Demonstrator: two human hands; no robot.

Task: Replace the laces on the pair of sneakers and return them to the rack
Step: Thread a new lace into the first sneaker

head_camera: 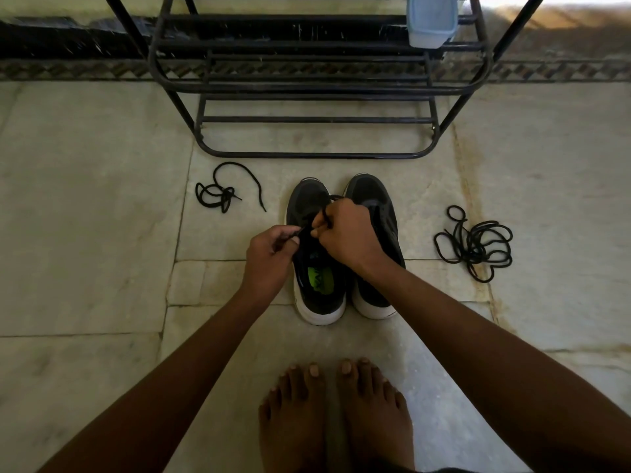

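- Stone floor (102, 233) is carrying black sneakers, the left sneaker (316, 268) beside the right sneaker (375, 213), before a metal shoe rack (317, 87).
- Left hand (269, 261) and right hand (348, 233) fingers are pinching the left sneaker's lace (309, 224).
- Loose laces are lying left (222, 191) and right (476, 245).

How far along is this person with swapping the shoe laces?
Partway, it seems. A small lace lies loose on the floor left of the shoes and a bigger tangle of lace to the right; old or new, I cannot tell. In hand: the left hand and right hand both pinch a lace over the left sneaker. Left: the right sneaker, then both go onto the rack.
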